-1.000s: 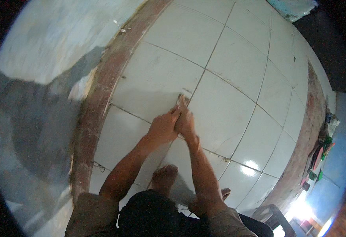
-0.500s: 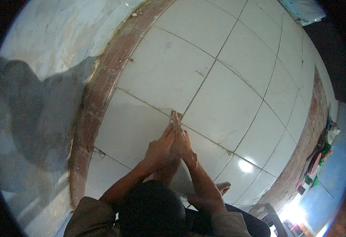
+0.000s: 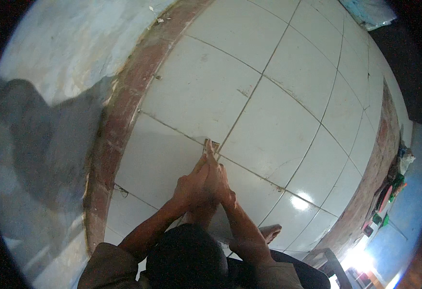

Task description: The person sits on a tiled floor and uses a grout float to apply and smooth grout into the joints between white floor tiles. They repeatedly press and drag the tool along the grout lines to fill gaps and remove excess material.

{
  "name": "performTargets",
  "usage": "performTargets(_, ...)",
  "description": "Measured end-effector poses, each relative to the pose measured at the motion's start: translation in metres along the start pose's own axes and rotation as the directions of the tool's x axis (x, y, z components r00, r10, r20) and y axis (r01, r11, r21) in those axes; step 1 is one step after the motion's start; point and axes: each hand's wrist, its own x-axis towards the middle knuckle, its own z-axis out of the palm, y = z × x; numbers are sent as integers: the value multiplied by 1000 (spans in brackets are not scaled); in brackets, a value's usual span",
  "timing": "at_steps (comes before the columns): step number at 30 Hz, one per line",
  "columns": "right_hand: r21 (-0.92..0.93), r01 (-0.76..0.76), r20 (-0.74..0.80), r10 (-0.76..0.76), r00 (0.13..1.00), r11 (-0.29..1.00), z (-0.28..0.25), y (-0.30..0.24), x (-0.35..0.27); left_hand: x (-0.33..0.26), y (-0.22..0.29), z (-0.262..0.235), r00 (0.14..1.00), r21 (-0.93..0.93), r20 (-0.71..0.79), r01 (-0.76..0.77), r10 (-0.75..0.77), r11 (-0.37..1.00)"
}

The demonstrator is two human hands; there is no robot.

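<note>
white glazed floor tiles with dark grout lines fill the head view's centre and upper right. left hand and right hand pressed side by side at lower centre, fingers held together and stretched forward onto a small flat brownish tool, likely a scraper, tip lying where grout lines cross, probably doubled up for pressure along the joint. reddish-brown border strip curving up the left, pale blue-grey plastered surface beyond. bare foot at lower right. no containers visible.
</note>
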Motion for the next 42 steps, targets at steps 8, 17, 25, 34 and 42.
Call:
performTargets(8,-56,-85,20,87,996,995,-55,-48,72,66,2,-29,977,77,-114,-173,181,982)
performTargets(17,-65,125,-163,-134,978,990,-22,-3,64,52,4,-29,992,79,-57,-109,113,991)
performTargets(25,-59,80,-151,-88,985,995,-20,7,69,59,-1,-32,935,166,-147,-298,323,940)
performTargets(34,82,101,-203,-83,976,992,-70,-34,128,128,18,-75,969,153,-43,-235,244,960)
performTargets(42,-34,115,-164,-119,979,993,-29,1,81,72,12,-40,931,220,-179,-277,318,935)
